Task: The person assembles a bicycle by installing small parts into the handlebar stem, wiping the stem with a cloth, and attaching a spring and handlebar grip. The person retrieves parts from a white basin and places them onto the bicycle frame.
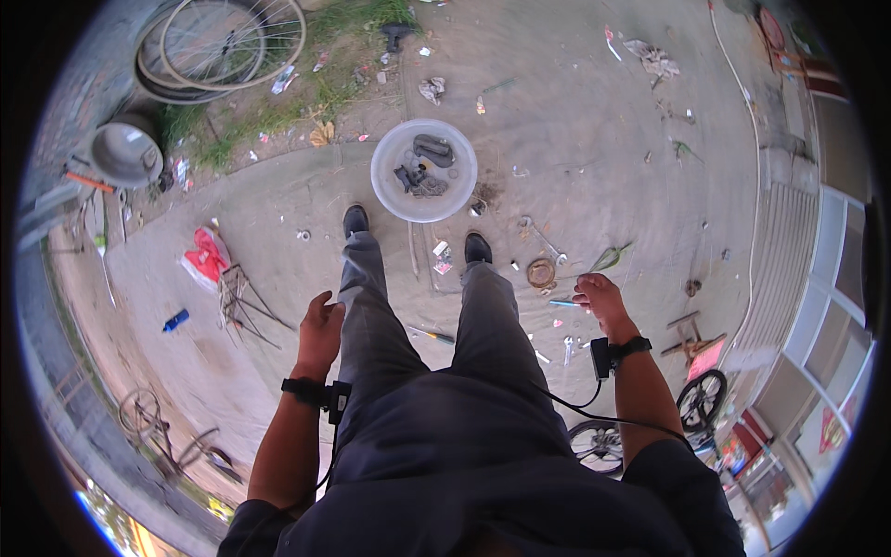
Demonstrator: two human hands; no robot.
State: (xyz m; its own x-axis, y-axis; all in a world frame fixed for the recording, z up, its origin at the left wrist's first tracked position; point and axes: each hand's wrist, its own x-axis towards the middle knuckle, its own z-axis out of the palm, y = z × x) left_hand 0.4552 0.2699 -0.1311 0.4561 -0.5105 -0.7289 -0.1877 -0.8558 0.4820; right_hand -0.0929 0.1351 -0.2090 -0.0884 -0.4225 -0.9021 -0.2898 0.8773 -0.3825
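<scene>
My left hand [322, 327] hangs beside my left thigh, fingers loosely bent and apart, holding nothing that I can see. To the right of my legs is my right hand [600, 299], its fingers slightly curled and apart. A thin blue stick-like thing [562, 304] shows beside its fingertips; it seems to lie on the ground. Beyond that hand lies a green leaf [610, 257], with a round rusty brown part [540, 273] to its left. In front of my shoes [355, 220] stands a pale round basin [380, 176], holding dark, wet-looking pieces [432, 149].
Wrenches [568, 350] and small scraps lie around my feet. At left are a red-and-white bag [206, 257], a folding metal stand [243, 302] and a blue bottle [175, 320]. Bicycle wheels [232, 46] and a grey bowl [125, 153] lie far left; a small wooden stool [689, 336] stands right.
</scene>
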